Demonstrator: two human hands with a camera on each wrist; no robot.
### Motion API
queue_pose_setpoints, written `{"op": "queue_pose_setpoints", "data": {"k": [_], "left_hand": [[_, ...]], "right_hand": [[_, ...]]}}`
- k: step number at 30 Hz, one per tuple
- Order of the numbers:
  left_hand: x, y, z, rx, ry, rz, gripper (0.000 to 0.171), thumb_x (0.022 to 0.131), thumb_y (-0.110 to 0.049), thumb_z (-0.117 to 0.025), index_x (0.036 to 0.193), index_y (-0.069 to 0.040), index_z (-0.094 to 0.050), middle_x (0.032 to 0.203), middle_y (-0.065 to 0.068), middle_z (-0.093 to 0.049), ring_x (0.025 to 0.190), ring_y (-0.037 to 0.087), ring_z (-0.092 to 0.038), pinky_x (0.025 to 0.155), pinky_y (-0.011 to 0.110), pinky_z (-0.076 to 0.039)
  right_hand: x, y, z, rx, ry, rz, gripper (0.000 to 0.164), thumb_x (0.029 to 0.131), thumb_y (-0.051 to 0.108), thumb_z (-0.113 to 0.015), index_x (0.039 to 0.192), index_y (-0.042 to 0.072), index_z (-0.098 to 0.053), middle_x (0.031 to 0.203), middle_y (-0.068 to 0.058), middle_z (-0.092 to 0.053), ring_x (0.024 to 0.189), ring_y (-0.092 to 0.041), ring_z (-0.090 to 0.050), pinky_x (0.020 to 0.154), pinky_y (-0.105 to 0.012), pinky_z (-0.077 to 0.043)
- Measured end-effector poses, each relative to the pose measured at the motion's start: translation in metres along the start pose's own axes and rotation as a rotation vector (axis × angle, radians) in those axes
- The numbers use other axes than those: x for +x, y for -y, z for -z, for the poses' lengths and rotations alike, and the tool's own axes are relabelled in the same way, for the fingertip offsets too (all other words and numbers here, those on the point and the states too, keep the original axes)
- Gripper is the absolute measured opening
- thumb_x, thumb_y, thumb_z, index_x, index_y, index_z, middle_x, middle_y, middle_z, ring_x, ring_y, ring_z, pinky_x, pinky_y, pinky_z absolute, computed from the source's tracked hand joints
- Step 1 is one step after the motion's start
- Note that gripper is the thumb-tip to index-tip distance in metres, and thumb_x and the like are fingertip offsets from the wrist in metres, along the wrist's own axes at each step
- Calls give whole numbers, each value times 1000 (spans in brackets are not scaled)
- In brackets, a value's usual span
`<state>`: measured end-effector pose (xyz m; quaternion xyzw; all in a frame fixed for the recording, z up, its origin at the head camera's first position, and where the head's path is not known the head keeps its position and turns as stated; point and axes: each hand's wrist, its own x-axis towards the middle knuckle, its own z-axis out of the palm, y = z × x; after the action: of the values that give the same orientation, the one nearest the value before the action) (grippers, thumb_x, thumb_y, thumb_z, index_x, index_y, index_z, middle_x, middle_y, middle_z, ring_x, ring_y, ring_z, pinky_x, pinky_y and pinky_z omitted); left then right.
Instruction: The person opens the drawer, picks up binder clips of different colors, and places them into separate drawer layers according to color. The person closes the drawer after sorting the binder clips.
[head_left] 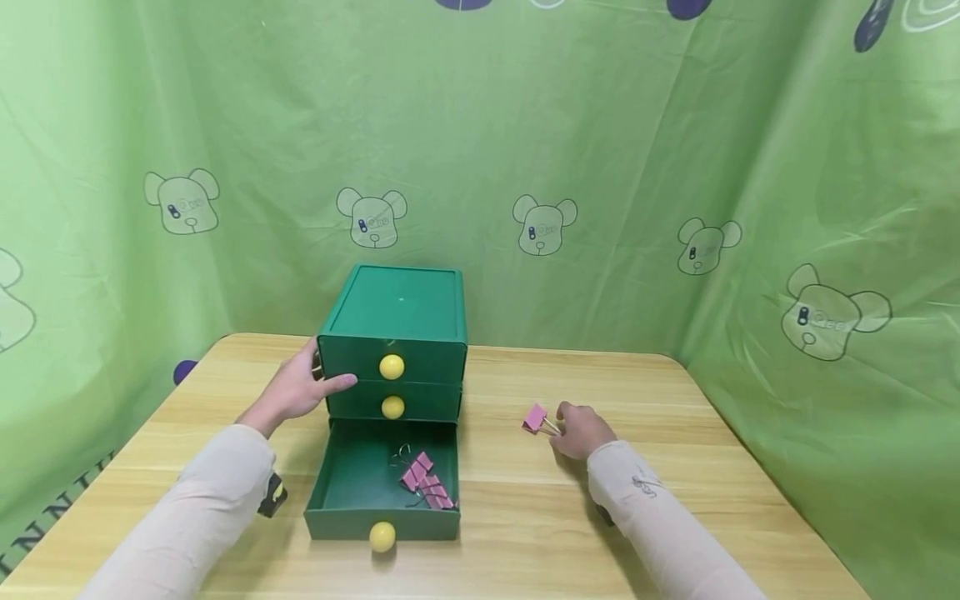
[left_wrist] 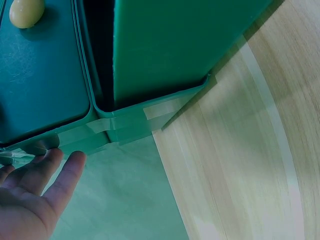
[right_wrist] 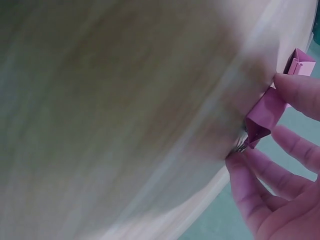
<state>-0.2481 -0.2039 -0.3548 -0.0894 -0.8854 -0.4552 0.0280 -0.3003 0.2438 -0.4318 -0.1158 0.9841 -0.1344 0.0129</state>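
Observation:
A green drawer cabinet [head_left: 397,304] with yellow round knobs stands on the table, its bottom drawer [head_left: 352,483] pulled out. Inside that drawer lie pink binder clips [head_left: 435,492], some with wire handles showing. My left hand [head_left: 296,387] rests against the cabinet's left side, thumb across the front; in the left wrist view its fingers [left_wrist: 70,172] look straight along the taped side. To the right of the cabinet, my right hand [head_left: 583,431] is down at the table. Its fingertips pinch a pink binder clip [right_wrist: 267,111], beside another pink binder clip [right_wrist: 302,67].
The wooden table [head_left: 510,533] runs under everything, with its far edge behind the cabinet. A green curtain [head_left: 600,125] printed with bear heads hangs at the back and both sides. The open drawer juts toward me between my arms.

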Motion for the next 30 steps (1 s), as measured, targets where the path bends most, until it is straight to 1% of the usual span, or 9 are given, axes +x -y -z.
{"op": "queue_pose_setpoints", "data": {"k": [6, 11, 14, 16, 19, 24, 30], "left_hand": [[1, 0, 0, -3, -3, 4, 93, 90, -38, -70, 154, -4, -12, 150, 30, -29, 135, 52, -29, 105, 60, -33], [0, 0, 0, -2, 3, 14, 95, 89, -41, -70, 154, -4, -11, 150, 30, -28, 135, 52, -29, 105, 60, -32], [1, 1, 0, -2, 7, 16, 96, 89, -42, -69, 155, -4, -10, 151, 30, -27, 135, 52, -28, 105, 61, -32], [1, 1, 0, -3, 8, 15, 96, 89, -43, -69, 155, -4, -10, 151, 29, -27, 135, 52, -28, 105, 61, -31], [2, 1, 0, 2, 8, 12, 96, 89, -43, -69, 155, -4, -10, 151, 29, -28, 135, 52, -28, 105, 61, -32], [2, 1, 1, 12, 5, 4, 97, 89, -44, -69, 155, -4, -10, 150, 30, -28, 135, 52, -29, 105, 62, -32], [2, 1, 1, 10, 7, 2, 97, 89, -44, -69, 155, -5, -11, 151, 29, -28, 135, 52, -29, 104, 62, -32]], "right_hand": [[3, -4, -3, 3, -5, 6, 34, 78, 10, -73, 106, -4, -59, 84, -9, -63, 77, -23, -61, 79, -45, -54], [4, -6, -4, 20, -6, 0, 23, 77, 7, -71, 96, -1, -61, 82, -9, -60, 75, -23, -59, 75, -42, -55], [4, -6, -4, 26, -21, 17, 18, 77, 6, -69, 91, 0, -60, 81, -8, -58, 73, -22, -57, 72, -41, -54], [3, -6, -4, 29, -33, 29, 18, 77, 5, -69, 91, 0, -60, 82, -9, -58, 74, -23, -57, 72, -41, -54], [3, -6, -4, 29, -49, 39, 24, 76, 5, -69, 96, -2, -61, 84, -10, -58, 75, -24, -57, 73, -42, -54], [4, -5, -3, 26, -61, 30, 29, 75, 5, -70, 102, -4, -61, 85, -12, -58, 73, -23, -55, 73, -42, -54], [4, -1, -1, 21, -67, 27, 32, 76, 6, -70, 105, -5, -61, 89, -12, -59, 78, -25, -57, 79, -44, -54]]}}
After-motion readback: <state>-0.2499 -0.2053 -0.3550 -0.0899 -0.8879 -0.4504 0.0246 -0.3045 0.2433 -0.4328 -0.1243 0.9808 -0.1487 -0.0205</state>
